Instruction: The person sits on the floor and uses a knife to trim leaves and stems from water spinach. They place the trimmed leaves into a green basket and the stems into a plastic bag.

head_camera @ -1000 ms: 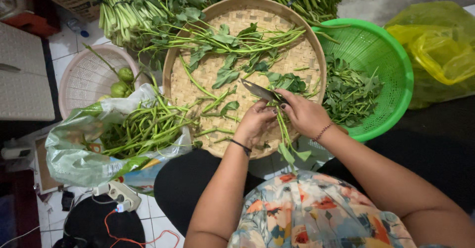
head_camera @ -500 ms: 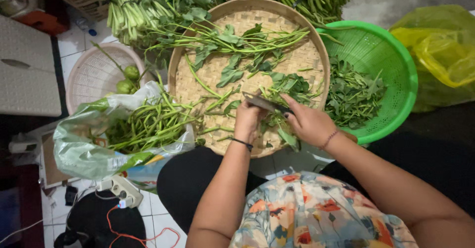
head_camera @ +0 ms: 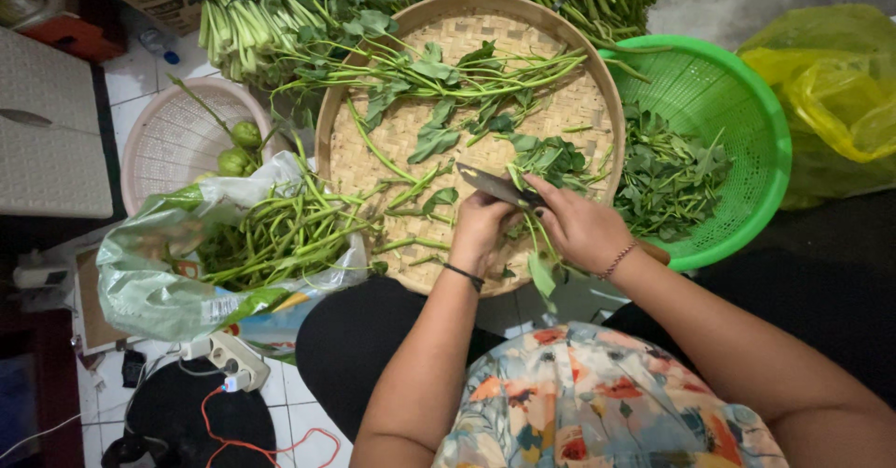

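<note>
A person seated over a round woven bamboo tray (head_camera: pixel 373 160) at the centre of the frame trims leafy water spinach stems (head_camera: pixel 537 244), which hang from both hands at the tray's lower edge. The left hand (head_camera: pixel 481 230) is curled shut around the stems, its fingers pressed together, a dark band at the wrist. The right hand (head_camera: pixel 583 225), wearing a beaded bracelet, grips a knife (head_camera: pixel 495 186) whose dark blade points toward the left of the frame, lying across the stems just above the left hand. More cut greens are strewn across the tray. To the right, touching the tray, a green plastic basket (head_camera: pixel 747 104) holds picked leaves (head_camera: pixel 667 179). At lower left a plastic bag (head_camera: pixel 149 281) spills bare stalks (head_camera: pixel 275 235), beside a pink basket (head_camera: pixel 173 132) holding small green fruits. A yellow plastic bag (head_camera: pixel 840 85) sits at upper right.
</note>
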